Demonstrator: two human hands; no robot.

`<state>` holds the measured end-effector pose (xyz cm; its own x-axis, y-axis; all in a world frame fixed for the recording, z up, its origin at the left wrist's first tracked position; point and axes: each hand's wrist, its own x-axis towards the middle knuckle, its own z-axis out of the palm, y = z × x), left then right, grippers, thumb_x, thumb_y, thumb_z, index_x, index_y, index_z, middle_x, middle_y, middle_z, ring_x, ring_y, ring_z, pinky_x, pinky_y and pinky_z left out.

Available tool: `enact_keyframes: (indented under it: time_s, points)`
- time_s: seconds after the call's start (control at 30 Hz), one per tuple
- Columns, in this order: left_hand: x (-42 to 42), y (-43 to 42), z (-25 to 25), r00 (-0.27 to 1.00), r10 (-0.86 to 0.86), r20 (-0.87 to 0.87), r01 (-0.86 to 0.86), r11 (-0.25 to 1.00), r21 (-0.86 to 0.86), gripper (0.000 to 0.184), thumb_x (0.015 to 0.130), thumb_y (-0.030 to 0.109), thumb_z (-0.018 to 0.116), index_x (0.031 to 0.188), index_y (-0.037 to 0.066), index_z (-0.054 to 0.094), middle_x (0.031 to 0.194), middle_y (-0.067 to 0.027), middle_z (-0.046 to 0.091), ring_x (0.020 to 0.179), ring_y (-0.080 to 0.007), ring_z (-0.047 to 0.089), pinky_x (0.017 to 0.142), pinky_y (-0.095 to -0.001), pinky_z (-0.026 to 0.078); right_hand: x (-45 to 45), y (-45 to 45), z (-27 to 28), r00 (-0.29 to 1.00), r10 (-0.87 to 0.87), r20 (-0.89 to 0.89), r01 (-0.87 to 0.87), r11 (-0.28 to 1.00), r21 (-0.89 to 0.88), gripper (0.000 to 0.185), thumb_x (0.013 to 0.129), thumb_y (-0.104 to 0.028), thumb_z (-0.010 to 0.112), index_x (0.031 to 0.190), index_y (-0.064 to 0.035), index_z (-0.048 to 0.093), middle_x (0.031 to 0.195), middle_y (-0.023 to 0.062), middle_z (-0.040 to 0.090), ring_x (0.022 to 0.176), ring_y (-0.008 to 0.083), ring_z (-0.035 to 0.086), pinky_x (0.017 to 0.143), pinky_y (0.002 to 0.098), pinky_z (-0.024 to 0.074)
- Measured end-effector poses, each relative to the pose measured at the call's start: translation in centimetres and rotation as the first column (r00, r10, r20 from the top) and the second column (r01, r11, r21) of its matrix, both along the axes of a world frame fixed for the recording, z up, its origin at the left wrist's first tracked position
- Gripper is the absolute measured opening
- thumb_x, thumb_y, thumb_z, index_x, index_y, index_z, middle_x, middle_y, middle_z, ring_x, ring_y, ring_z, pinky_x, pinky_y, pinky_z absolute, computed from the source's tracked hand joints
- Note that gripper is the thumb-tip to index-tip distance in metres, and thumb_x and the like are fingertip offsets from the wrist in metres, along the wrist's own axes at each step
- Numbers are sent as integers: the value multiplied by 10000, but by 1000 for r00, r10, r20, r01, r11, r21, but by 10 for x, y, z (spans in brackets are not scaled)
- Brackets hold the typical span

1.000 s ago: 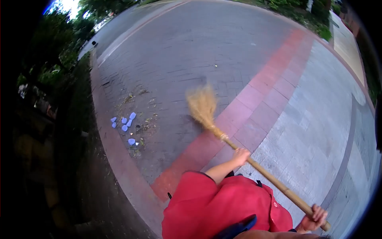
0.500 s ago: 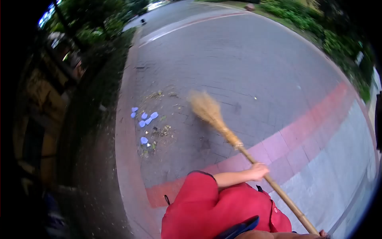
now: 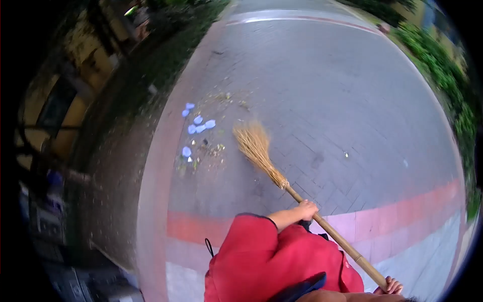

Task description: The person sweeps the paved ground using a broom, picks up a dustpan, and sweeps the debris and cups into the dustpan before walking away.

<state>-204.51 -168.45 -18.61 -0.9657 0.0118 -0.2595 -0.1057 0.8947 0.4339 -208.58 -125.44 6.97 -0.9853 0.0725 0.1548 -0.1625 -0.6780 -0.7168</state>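
Broom (image 3: 329, 230) slants over grey paving (image 3: 372, 116), probably light, its bristles (image 3: 252, 146) springy and its handle (image 3: 354, 256) stiff, best held at two well-separated spots, as the left grip (image 3: 308, 208) wraps the handle near the binding (image 3: 284, 185) and the right grip (image 3: 391, 287) curls around near its end.

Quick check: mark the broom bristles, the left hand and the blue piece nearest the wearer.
Bristles (image 3: 254, 148): head view, middle of the fanned straw.
Left hand (image 3: 306, 208): head view, back of the hand.
Blue piece (image 3: 186, 151): head view, centre of its upward side.
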Motion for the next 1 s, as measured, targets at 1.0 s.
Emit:
enact_keyframes:
  time_s: [1.0]
  points:
    - [-30, -355, -73, 166, 980, -112, -971, 142, -193, 120, 633, 91, 616, 747, 127, 597, 804, -108, 590, 886, -321, 547, 837, -431, 414, -365, -659, 0, 181, 978, 102, -968, 159, 194, 253, 832, -193, 569, 736, -143, 341, 614, -23, 328, 641, 123, 375, 862, 364, 358]
